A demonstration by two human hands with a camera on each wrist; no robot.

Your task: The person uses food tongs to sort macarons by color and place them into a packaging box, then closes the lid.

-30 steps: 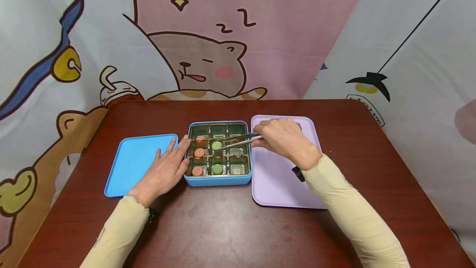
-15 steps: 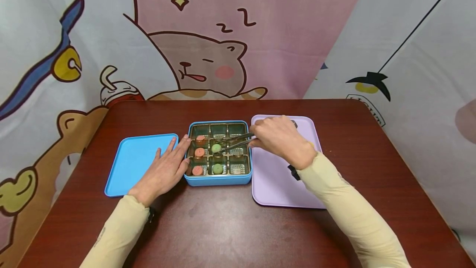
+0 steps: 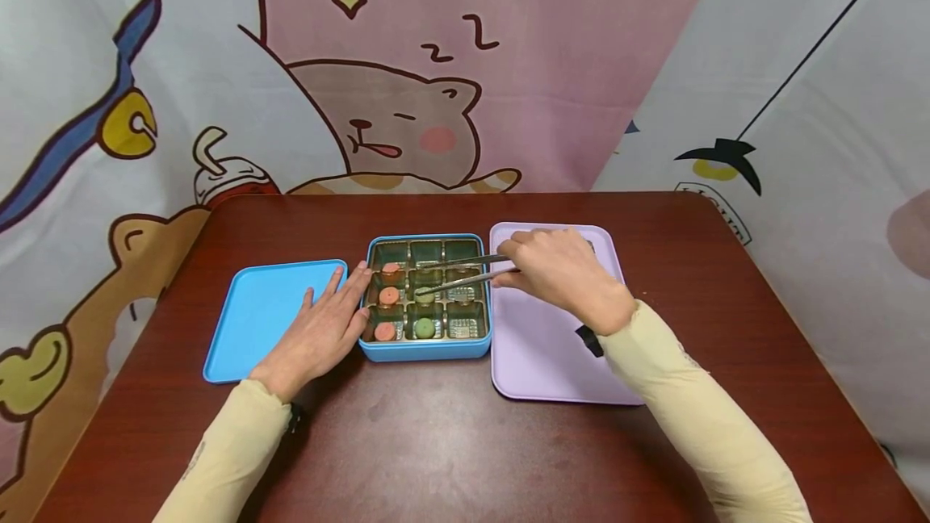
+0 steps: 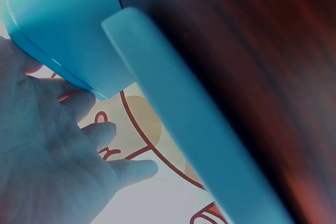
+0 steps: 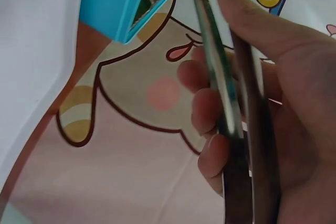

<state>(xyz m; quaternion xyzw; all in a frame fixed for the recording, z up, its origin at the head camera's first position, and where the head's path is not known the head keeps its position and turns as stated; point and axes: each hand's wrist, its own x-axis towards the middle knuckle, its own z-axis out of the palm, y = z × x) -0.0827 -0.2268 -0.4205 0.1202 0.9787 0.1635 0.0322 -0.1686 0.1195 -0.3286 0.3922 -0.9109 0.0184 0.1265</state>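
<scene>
My right hand (image 3: 559, 273) grips metal tongs (image 5: 223, 87), fingers on one arm and thumb on the other. In the head view the tongs' arms stand apart over the blue box (image 3: 425, 352), one tip overlapping the green round piece (image 3: 425, 297) in its middle compartment. With fingers straight, my left hand (image 3: 320, 337) rests on the box's left rim. Inside, a gold divided insert (image 3: 465, 313) holds orange round pieces (image 3: 389, 296) down the left column. Another green piece (image 3: 425, 328) lies in the front middle compartment.
A blue lid (image 3: 272, 317) lies left of the box, partly under my left hand and wrist. To the right is a light purple tray (image 3: 545, 361), below my right hand. A printed cloth (image 3: 567, 63) hangs behind the brown table (image 3: 429, 442).
My right hand shifts slightly left, then back to the right. The tongs' arms are spread wider now, and one tip covers part of the middle green piece. My left hand stays put.
</scene>
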